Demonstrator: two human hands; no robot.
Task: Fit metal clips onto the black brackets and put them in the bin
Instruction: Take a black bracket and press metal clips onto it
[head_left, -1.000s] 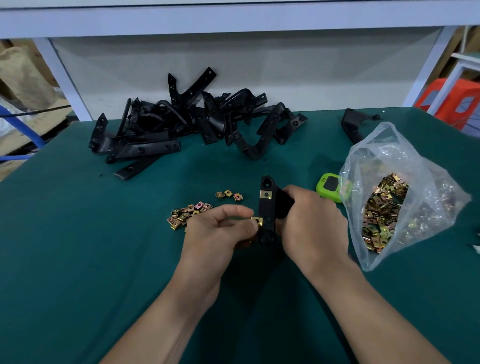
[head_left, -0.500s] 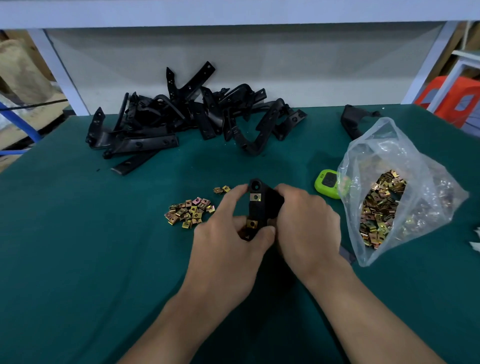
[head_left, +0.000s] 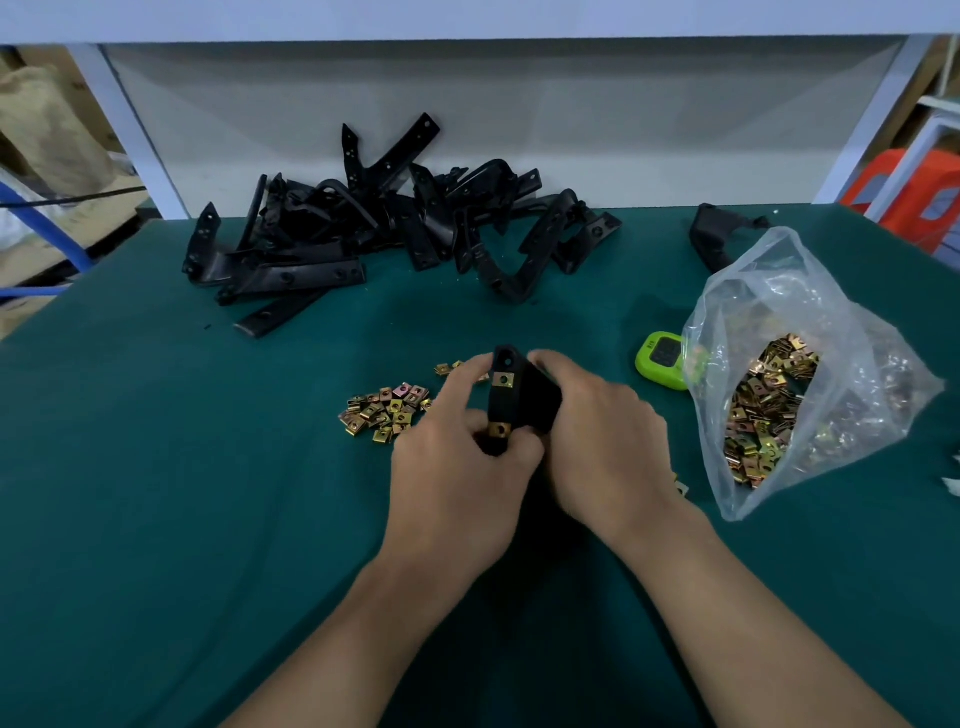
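Both hands hold one black plastic bracket upright over the middle of the dark green counter. The left hand has its grip curled around the lower end of the bracket, with the thumb just beside the lower metal clip, a brass-coloured one that sits on the bracket. The right hand has its grip curled around the right side of the same bracket. The upper metal clip sits near the top end of the bracket. Just left of the hands lies a small loose heap of brass-coloured clips. At the far edge of the counter is a big pile of black brackets. On the right stands an open clear plastic bag of clips, and a small lime green device lies just beside it.
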